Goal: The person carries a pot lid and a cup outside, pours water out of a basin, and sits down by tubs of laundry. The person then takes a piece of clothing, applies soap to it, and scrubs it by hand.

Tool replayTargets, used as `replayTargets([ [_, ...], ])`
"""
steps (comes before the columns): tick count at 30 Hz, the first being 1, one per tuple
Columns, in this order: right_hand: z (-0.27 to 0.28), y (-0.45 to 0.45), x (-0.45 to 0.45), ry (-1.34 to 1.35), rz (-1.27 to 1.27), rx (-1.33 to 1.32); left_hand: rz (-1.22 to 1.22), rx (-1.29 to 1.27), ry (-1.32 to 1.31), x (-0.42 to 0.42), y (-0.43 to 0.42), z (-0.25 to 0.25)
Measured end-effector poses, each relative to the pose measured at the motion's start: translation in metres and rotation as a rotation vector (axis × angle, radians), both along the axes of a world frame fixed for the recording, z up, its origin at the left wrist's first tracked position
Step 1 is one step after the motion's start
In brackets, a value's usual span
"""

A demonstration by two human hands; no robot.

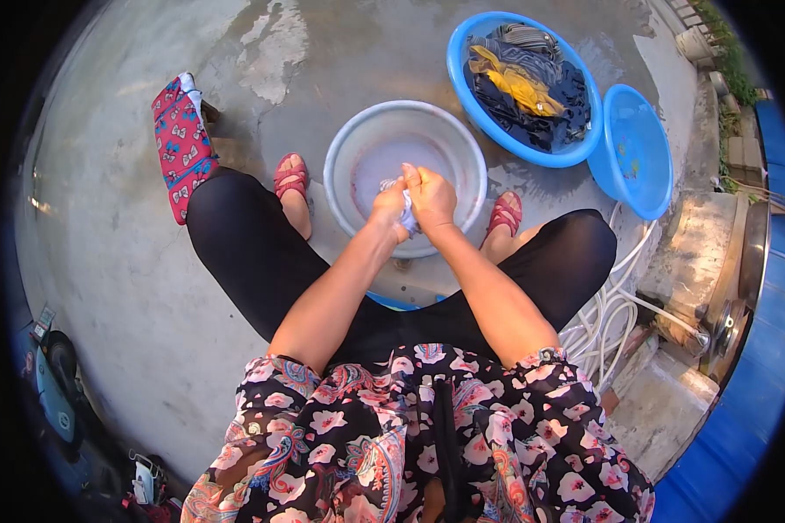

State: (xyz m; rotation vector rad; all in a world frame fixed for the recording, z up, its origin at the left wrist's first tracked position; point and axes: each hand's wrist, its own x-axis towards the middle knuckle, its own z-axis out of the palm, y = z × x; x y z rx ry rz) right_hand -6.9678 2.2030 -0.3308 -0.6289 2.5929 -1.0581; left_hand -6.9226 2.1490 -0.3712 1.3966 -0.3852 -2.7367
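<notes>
Both of my hands are close together over the near half of a pale round basin (333,166) that holds cloudy water. My left hand (387,209) is closed around a wet white cloth (407,212). Pressed against it, my right hand (432,199) grips the same cloth, with the thumb side up. Most of the cloth is hidden by my fingers, and a little of it shows between and below the hands. What kind of cloth it is, I cannot tell.
A blue tub (455,65) with dark clothes and a yellow garment (519,87) stands at the upper right. Beside it is a smaller blue basin (654,166). A white hose (615,318) lies coiled near my right knee. A pink patterned fabric-covered item (183,148) is at my left knee.
</notes>
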Motion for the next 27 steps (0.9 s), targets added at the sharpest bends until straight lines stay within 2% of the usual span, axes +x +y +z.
replayTargets([
  [2,0.018,-0.003,0.016,0.116,0.102,-0.081,-0.031,-0.015,0.011,0.006,-0.020,-0.012],
  [5,0.006,-0.002,0.017,0.126,0.103,-0.083,-0.044,-0.071,-0.036,0.006,-0.014,-0.009],
  [6,0.001,0.001,0.002,-0.057,-0.028,-0.041,-0.022,-0.084,-0.085,0.001,0.003,0.000],
  [7,0.000,-0.001,-0.005,-0.061,-0.031,-0.044,0.001,-0.100,-0.135,-0.002,0.010,0.010],
  [9,0.000,0.002,-0.006,-0.025,-0.036,-0.003,-0.045,-0.095,-0.098,0.010,0.007,0.015],
  [10,0.006,0.000,0.006,0.105,0.072,-0.102,0.026,-0.028,0.050,0.015,-0.005,0.002],
  [11,0.006,-0.002,0.012,0.114,0.090,-0.105,0.104,0.032,0.196,0.015,-0.016,0.003],
  [12,0.006,-0.001,0.021,0.143,0.127,-0.136,-0.022,-0.043,-0.043,0.012,-0.022,0.003],
  [13,0.004,0.000,0.025,0.172,0.160,-0.165,-0.018,-0.040,-0.044,0.010,-0.015,0.007],
  [17,0.002,0.002,-0.008,-0.050,-0.055,0.089,-0.097,-0.113,-0.103,0.007,0.008,0.010],
  [18,0.003,-0.001,0.001,0.056,0.036,-0.041,-0.044,-0.056,-0.021,0.008,0.000,0.007],
  [20,0.012,-0.005,0.017,0.098,0.135,-0.098,0.008,-0.009,0.107,0.016,-0.022,0.008],
  [21,0.015,-0.004,0.029,0.139,0.207,-0.154,0.018,-0.005,0.081,0.019,-0.020,0.008],
  [22,0.008,-0.005,0.018,0.086,0.114,-0.033,0.028,-0.057,-0.015,0.013,-0.010,0.014],
  [23,0.003,-0.006,0.002,0.066,0.113,-0.027,0.030,-0.110,-0.109,0.006,0.000,0.015],
  [26,0.002,0.004,0.001,-0.112,-0.062,0.117,-0.108,-0.097,-0.054,0.016,-0.003,0.013],
  [27,0.009,-0.002,0.015,0.001,0.038,-0.043,-0.160,-0.117,0.029,0.013,-0.013,0.019],
])
